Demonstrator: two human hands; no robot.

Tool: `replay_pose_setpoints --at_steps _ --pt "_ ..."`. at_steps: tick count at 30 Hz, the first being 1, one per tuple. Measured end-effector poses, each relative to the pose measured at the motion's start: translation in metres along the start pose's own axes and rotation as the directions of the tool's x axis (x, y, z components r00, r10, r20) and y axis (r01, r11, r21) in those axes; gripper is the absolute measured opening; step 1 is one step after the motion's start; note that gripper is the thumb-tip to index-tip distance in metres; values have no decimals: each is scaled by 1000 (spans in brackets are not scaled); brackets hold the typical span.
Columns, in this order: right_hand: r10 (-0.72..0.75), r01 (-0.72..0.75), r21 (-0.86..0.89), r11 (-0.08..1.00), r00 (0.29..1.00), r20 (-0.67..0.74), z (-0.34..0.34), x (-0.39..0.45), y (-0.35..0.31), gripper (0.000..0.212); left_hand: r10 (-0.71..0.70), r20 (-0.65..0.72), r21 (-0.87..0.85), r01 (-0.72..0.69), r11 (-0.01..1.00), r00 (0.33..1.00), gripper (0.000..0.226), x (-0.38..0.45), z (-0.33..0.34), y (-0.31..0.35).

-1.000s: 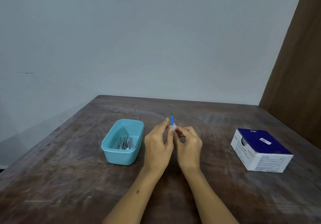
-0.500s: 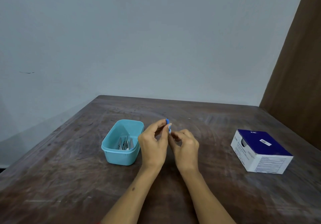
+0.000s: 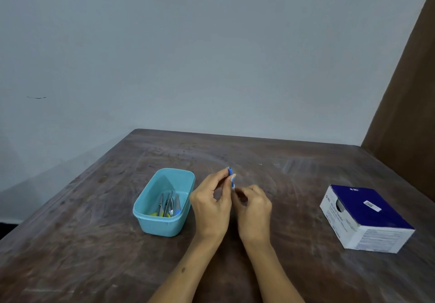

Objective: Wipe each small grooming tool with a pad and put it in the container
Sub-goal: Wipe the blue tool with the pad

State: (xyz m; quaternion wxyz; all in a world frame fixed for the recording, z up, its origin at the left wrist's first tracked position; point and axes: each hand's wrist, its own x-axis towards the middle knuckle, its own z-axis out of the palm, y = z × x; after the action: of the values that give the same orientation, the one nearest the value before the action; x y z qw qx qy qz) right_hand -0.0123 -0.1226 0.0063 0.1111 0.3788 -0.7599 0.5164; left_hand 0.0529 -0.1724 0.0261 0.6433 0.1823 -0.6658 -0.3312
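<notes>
Brown wood worktop (image 3: 94, 244), bare apart fr. a white-and-navy box (image 3: 367, 220) at 3 o'clock. Teal container (image 3: 162, 222) at 9 holds several tools (image 3: 168, 205), prob. wiped already. Centre: left hand (image 3: 210, 206) fingers pinch a blue tool (image 3: 231, 176); right hand (image 3: 254, 208) fingers closed at its lower end, pad not visible. Seems the last one.

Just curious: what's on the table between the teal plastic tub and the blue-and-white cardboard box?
In the head view, only the person's two hands, left hand and right hand, pinching a small blue tool.
</notes>
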Motion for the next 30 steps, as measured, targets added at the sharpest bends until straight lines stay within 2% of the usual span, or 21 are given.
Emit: replay_pose_setpoints --at_steps 5,10,13,16,18,19,21,24,27,28,30 --pt "38 -37 -37 999 999 36 4 3 4 6 50 17 45 -51 998 999 19 2 -1 3" --pt "19 -15 -80 997 998 54 3 3 5 8 20 -32 21 -19 1000 999 20 18 -18 21" --pt "-20 20 -26 999 1000 4 1 2 3 11 -133 -56 109 139 984 989 16 42 -43 30" --pt "-5 12 79 997 996 -87 -2 -3 -2 16 -308 19 408 274 871 951 10 68 -68 34" --pt "36 -17 153 988 991 -125 -4 -5 -2 18 -467 69 600 337 726 881 5 78 -75 33" --pt "55 -29 185 982 989 -137 -4 -5 -2 18 -545 79 640 377 670 835 6 81 -77 32" --pt "86 -49 232 971 985 -151 -5 -7 -1 18 -634 65 636 458 621 771 15 83 -79 32" --pt "95 -64 259 964 989 -109 -3 -10 -3 18 -627 -12 638 488 596 779 20 85 -81 32" --pt "105 -113 246 963 993 47 1 -9 -8 17 -615 -1 678 452 580 789 22 80 -78 35" --pt "125 -136 239 961 990 61 1 -8 -8 14 -591 19 691 417 590 806 22 77 -75 38" --pt "197 -195 272 942 980 21 -2 -5 -8 10 -464 97 723 259 641 880 20 68 -68 44"
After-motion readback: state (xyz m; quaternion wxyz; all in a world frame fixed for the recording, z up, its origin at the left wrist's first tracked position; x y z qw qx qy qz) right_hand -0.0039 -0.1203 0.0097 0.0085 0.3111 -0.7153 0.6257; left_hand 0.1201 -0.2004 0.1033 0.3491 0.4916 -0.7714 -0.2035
